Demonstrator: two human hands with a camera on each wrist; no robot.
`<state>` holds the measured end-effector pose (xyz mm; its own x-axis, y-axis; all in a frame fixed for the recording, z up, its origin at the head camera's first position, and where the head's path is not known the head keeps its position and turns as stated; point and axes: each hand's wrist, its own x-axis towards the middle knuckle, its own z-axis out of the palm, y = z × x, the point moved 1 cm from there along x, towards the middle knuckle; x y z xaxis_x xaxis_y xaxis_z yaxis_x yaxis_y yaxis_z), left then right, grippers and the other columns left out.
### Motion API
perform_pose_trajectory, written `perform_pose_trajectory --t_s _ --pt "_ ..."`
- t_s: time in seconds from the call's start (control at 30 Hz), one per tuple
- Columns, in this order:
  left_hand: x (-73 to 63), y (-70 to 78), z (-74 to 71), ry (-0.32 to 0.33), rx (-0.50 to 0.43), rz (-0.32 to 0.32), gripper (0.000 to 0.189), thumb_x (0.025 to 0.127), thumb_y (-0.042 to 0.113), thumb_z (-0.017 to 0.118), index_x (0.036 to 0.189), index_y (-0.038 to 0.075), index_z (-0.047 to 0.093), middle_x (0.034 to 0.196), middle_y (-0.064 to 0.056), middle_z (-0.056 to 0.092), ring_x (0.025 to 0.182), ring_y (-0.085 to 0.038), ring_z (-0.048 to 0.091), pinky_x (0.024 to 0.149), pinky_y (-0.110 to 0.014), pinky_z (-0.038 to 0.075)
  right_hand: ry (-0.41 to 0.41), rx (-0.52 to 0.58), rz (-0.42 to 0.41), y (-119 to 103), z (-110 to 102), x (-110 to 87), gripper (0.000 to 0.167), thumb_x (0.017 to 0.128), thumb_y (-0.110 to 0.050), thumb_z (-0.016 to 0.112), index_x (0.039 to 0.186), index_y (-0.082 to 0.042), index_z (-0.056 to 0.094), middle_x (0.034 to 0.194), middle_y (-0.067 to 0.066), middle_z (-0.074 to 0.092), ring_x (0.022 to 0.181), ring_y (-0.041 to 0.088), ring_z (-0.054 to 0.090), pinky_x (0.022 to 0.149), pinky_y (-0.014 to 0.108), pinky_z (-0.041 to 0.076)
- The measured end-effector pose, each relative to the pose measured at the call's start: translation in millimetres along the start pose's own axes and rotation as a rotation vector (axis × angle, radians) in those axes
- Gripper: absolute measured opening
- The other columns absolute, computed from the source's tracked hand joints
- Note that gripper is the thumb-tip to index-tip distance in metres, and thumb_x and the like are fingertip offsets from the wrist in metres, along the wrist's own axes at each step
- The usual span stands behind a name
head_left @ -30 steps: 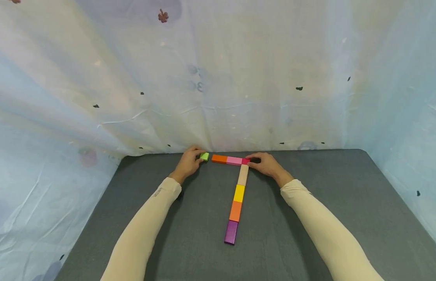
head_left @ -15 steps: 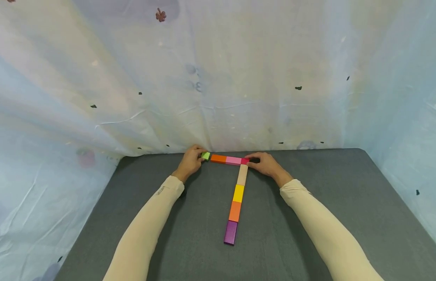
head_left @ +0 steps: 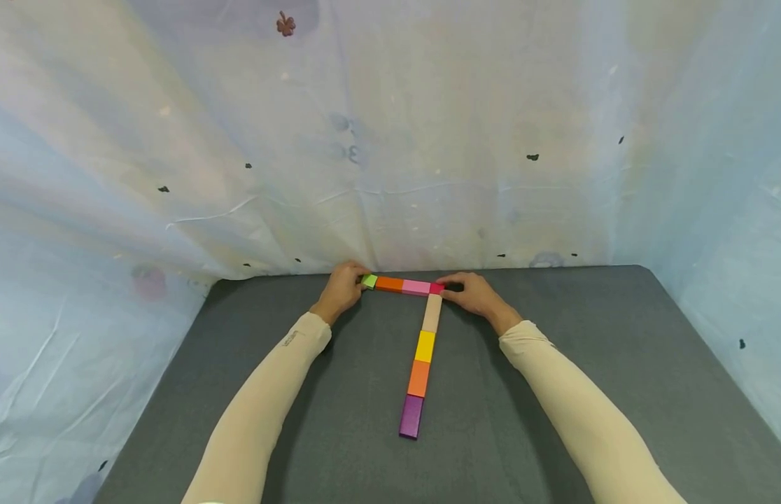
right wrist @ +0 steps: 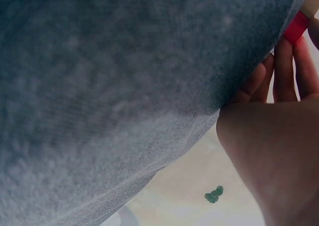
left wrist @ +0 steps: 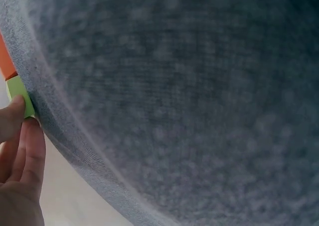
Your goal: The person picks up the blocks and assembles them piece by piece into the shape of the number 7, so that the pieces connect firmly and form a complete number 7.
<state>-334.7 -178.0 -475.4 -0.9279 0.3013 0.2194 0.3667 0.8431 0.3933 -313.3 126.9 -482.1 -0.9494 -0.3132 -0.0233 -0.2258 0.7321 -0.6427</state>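
My left hand [head_left: 342,288] pinches a small green block [head_left: 369,281] at the left end of a row along the table's far edge. That block touches an orange-red block [head_left: 388,283]; the left wrist view shows the green block [left wrist: 28,105] between thumb and finger. Further right come a pink block [head_left: 416,287] and a small red block [head_left: 437,288]. With thumb and fingers, my right hand [head_left: 474,292] pinches the red block's right end. A beige block [head_left: 432,313] runs from the red one toward me, followed by yellow [head_left: 425,346], orange [head_left: 418,379] and purple [head_left: 411,416] blocks.
The blocks lie on a dark grey table [head_left: 523,420]. Right behind its far edge hangs a pale patterned curtain [head_left: 428,140], which also closes in the left and right sides.
My left hand has slid the green block to the right, closing the gap to the orange-red block. My right hand has stayed at the red block.
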Motion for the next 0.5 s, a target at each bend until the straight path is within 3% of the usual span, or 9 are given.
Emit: perform_pose_trajectory --t_s 0.23,0.5 --pt "-1.4 -0.9 0.5 -0.013 0.004 -0.045 0.027 0.090 0.004 0.071 0.117 0.002 0.072 0.122 -0.014 0.070 0.113 -0.031 0.064 0.098 -0.043 0.052 -0.001 0.004 -0.004 0.3 1.2 2.5 0.040 0.096 -0.033 0.066 0.133 -0.018 0.065 0.142 0.012 0.059 0.132 0.032 0.052 0.114 0.052 0.038" --pt "-1.6 -4.9 1.8 -0.006 0.007 -0.043 0.027 0.091 0.011 0.072 0.118 0.007 0.074 0.121 -0.011 0.071 0.113 -0.029 0.065 0.098 -0.042 0.053 0.003 -0.005 -0.006 0.6 0.3 4.4 0.039 0.097 -0.031 0.065 0.133 -0.018 0.065 0.142 0.012 0.058 0.132 0.032 0.052 0.115 0.052 0.038"
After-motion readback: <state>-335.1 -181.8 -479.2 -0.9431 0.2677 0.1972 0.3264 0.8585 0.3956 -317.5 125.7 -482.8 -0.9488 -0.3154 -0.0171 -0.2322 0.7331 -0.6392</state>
